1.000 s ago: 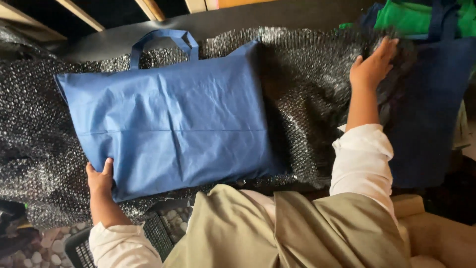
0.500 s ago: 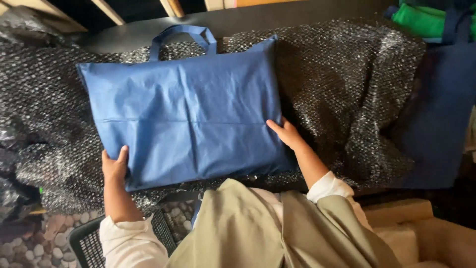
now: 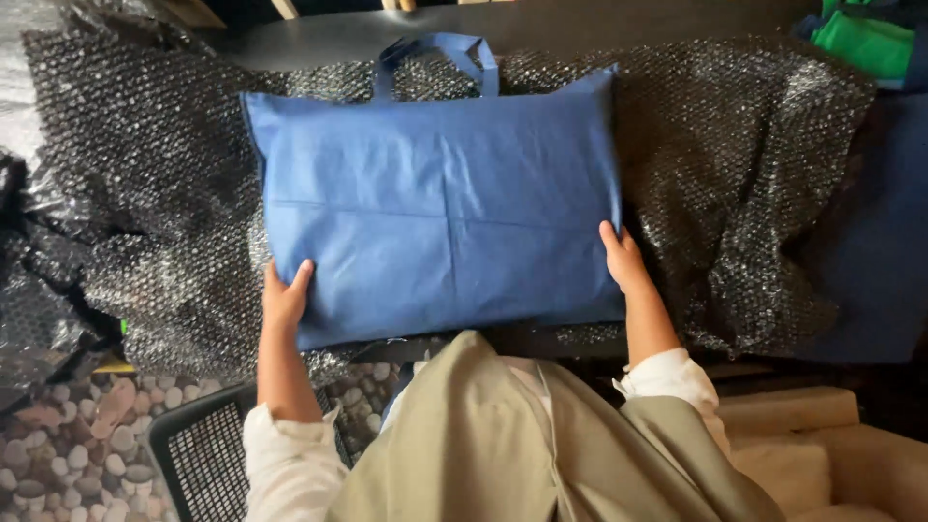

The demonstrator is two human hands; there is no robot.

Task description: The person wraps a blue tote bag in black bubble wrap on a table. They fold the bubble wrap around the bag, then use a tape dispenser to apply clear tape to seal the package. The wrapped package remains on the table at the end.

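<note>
- Blue fabric bag point(image 3: 440, 203) lies flat on a sheet of bubble wrap point(image 3: 735, 184) spread over the dark desk point(image 3: 599, 24); its handles point(image 3: 437, 56) point away from the person, its bottom edge runs along the near side.
- Bag looks stuffed flat and even, with faint fold creases crossing the middle.
- Left hand point(image 3: 283, 300) sits at the bag's near-left corner: fingers spread on top, thumb up along the side edge. Loose, mostly open grip; whether fingers curl under the edge is not visible.
- Right hand point(image 3: 623, 261) is at the near-right edge, palm and fingers laid flat on the fabric. Grip open, pressing or steadying, not pinching.
- Judgement: the work is squaring or holding the bag on the wrap. To do it well, keep both hands level at the two near corners, press evenly so the bag does not skew, keep the bottom edge parallel to the desk front, and leave wrap showing on all sides.
- Risk, as a guess: the wrap bunches on the right, where it is already rumpled.
- Outward: a darker blue bag point(image 3: 875, 232) hangs at the right, something green point(image 3: 860, 39) sits at the top right.
- Below: black mesh basket point(image 3: 198, 454) and pebble-pattern floor point(image 3: 58, 454) at lower left.
</note>
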